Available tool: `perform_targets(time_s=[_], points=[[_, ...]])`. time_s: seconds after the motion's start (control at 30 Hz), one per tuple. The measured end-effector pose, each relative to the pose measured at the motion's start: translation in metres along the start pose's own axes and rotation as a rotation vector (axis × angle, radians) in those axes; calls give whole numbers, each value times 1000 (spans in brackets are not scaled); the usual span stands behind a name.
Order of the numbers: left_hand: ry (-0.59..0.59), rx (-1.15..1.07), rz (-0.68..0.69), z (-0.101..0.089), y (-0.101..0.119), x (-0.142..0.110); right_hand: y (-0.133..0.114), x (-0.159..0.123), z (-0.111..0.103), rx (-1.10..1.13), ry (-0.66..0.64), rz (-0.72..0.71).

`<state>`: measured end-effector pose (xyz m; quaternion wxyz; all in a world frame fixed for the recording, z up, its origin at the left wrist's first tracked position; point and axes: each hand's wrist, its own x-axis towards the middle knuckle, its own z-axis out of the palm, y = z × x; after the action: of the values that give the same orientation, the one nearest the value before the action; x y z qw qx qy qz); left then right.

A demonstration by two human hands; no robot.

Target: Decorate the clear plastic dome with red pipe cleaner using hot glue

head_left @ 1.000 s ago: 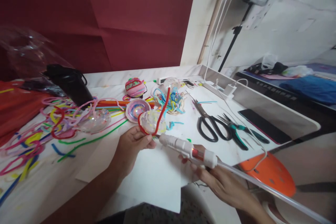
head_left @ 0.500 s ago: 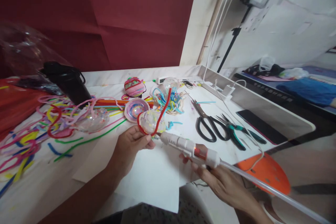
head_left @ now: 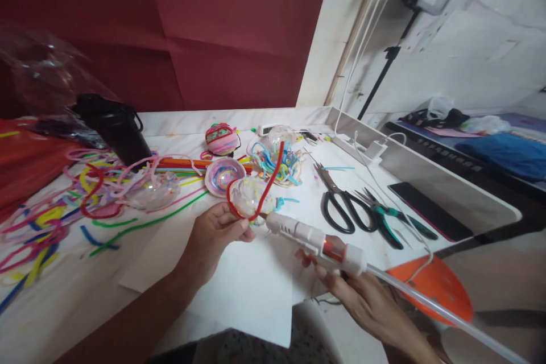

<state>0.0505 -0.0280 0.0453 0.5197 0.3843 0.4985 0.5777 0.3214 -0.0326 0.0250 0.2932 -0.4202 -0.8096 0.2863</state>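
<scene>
One red pipe cleaner (head_left: 272,179), likely light and bendy: hold low, where your left hand (head_left: 214,240) pinches; right hand (head_left: 360,300) grips glue gun (head_left: 297,233).

L hand (head_left: 215,233) bare, slim build; L forearm (head_left: 145,313) also bare, down to btm edge of view. R hand (head_left: 362,296) bare too, same slim build, w/ R forearm (head_left: 403,334) uncovered as far as it shows. Dark patch (head_left: 173,354) at btm, L of ctr, poss. clothing; can't tell.
</scene>
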Motion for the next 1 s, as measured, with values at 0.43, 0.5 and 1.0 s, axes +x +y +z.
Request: perform_targets(time_s=[0.43, 0.5, 1.0], points=[[-17, 36, 26, -3, -2, -1, 8, -5, 0, 29, -96, 49], [-15, 40, 27, -3, -2, -1, 8, -6, 0, 48, -146, 95], [-18, 53, 33, 0, 1, -3, 10, -9, -1, -15, -90, 95]])
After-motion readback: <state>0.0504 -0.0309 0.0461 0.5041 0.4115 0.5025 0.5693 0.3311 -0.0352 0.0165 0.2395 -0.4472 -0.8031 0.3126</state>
